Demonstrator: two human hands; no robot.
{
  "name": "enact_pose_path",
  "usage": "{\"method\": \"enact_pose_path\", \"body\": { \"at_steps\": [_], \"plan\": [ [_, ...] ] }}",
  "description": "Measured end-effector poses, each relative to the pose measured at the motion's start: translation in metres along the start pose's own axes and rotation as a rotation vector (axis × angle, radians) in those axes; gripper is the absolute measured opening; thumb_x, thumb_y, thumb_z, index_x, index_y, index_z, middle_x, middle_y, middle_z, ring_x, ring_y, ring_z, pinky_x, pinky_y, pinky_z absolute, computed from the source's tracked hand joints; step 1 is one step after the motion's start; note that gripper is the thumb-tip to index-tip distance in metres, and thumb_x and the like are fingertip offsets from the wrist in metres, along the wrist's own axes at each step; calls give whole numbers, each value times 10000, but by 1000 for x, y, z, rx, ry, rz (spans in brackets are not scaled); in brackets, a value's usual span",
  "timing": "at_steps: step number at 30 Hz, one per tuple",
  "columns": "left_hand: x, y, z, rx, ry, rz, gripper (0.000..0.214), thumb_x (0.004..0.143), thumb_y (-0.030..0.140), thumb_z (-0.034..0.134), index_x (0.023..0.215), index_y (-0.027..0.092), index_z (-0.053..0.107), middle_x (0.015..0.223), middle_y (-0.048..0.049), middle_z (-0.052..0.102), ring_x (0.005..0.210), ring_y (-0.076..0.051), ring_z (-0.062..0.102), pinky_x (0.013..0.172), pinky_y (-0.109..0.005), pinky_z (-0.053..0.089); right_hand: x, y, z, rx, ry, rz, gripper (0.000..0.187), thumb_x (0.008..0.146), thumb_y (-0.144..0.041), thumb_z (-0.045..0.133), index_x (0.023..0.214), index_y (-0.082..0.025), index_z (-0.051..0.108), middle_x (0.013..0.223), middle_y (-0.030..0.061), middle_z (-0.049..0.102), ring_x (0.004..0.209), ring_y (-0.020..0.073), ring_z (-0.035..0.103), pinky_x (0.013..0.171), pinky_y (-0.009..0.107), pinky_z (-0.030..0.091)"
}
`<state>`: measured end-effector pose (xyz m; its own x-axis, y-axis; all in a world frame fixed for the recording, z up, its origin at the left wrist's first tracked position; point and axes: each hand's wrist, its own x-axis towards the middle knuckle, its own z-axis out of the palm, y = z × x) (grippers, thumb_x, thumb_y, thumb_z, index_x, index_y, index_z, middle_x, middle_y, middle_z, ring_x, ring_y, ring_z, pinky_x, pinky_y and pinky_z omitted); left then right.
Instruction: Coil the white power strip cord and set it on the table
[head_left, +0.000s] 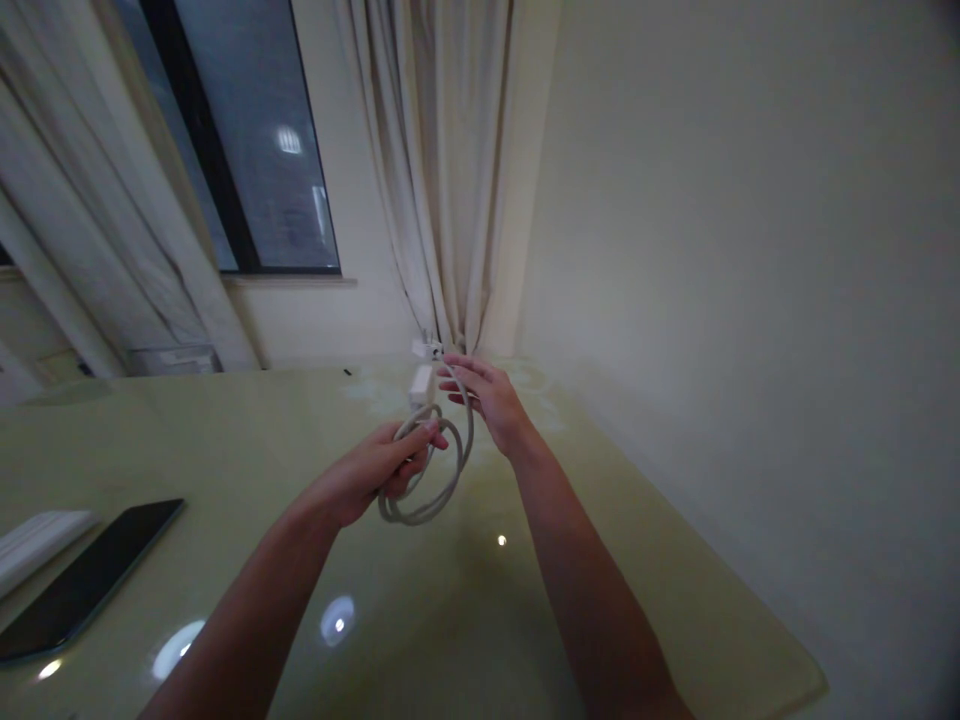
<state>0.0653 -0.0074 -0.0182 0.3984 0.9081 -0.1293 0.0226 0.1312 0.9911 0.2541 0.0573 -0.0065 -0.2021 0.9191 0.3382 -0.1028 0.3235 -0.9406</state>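
Observation:
A pale charging cable (459, 482) is wound into loose loops above the table. My left hand (394, 460) is closed around the coil, its thumb lying across the strands. Higher and to the right, my right hand (484, 395) has the upper stretch of the same cable at its fingertips, its fingers long and only lightly bent. Just beyond my left hand is a white power adapter block (421, 385); whether the cable joins it is hidden. Behind that, a small white plug or socket piece (427, 349) sits at the table's back edge.
The glossy greenish table (262, 440) meets a plain wall (712, 300) on the right. At left lie a dark phone or tablet (90, 580) and a white flat object (41, 540). Curtains (442, 150) hang behind the table, beside a window (255, 130).

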Motion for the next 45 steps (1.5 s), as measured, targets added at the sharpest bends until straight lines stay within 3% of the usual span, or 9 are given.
{"method": "enact_pose_path", "body": {
  "at_steps": [4, 9, 16, 25, 29, 33, 36, 41, 45],
  "plan": [
    [9, -2, -5, -264, -123, -15, 688, 909, 791, 540, 1003, 126, 689, 603, 80, 384, 425, -30, 166, 405, -179, 160, -5, -6, 9, -10, -67, -159, 462, 937, -240, 624, 1398, -248, 595, 1193, 71, 785, 902, 157, 735, 899, 340, 594],
    [11, 6, -9, -538, -89, 121, 703, 970, 750, 430, 1039, 106, 702, 648, 15, 533, 377, -33, 235, 402, -211, 273, -10, -12, 13, -41, -148, -273, 250, 924, -225, 585, 1108, -205, 753, 1061, 55, 787, 1054, 206, 726, 992, 382, 564],
    [-1, 13, -17, -418, -192, 31, 567, 880, 648, 650, 1002, 99, 723, 802, -137, 714, 532, -135, 525, 370, -186, 306, -15, -15, 12, -221, -270, -346, 267, 926, -184, 559, 1057, -222, 789, 1105, 56, 728, 1080, 201, 695, 1004, 379, 551],
    [-6, 3, -18, -222, -275, 65, 478, 839, 600, 695, 659, 166, 611, 487, -18, 518, 430, -126, 464, 434, -254, 386, -32, -45, 14, -678, -435, -495, 656, 825, -78, 590, 1431, -322, 653, 1495, 21, 644, 1497, 243, 474, 1247, 490, 327],
    [-10, 1, -31, -197, -322, -22, 582, 781, 731, 725, 736, 154, 661, 462, -15, 529, 361, -104, 401, 368, -232, 250, -38, -52, 24, -847, -516, -432, 389, 877, -178, 697, 1245, -284, 761, 1250, 26, 772, 1344, 263, 606, 1236, 494, 284],
    [6, -13, -42, -300, -323, -87, 776, 769, 916, 578, 697, 146, 642, 409, 15, 433, 344, -89, 331, 360, -224, 232, -35, -42, 27, -963, -530, -321, 186, 911, -299, 738, 1070, -218, 791, 980, 32, 791, 960, 219, 703, 941, 337, 468],
    [28, -31, -45, -281, -149, -54, 704, 839, 857, 562, 673, 174, 586, 423, 50, 379, 369, -86, 311, 392, -220, 285, -30, -26, 27, -1118, -478, -227, 206, 1001, -370, 648, 1017, -206, 771, 947, 70, 780, 892, 230, 705, 764, 298, 456],
    [57, -72, -47, 159, 388, 115, 664, 984, 747, 299, 836, 188, 624, 760, -74, 677, 716, -208, 652, 669, -309, 528, -17, 9, 22, -1329, -336, -67, 377, 1064, -517, 518, 1186, -213, 705, 1103, 154, 776, 931, 281, 742, 725, 319, 470],
    [63, -107, -38, 454, 597, 173, 566, 1019, 618, 262, 878, 200, 616, 949, -137, 696, 980, -305, 645, 872, -421, 506, -2, 40, -1, -1308, -59, 135, 333, 1075, -452, 521, 1208, -191, 680, 1084, 148, 792, 970, 255, 756, 738, 292, 474]
  ]
}}
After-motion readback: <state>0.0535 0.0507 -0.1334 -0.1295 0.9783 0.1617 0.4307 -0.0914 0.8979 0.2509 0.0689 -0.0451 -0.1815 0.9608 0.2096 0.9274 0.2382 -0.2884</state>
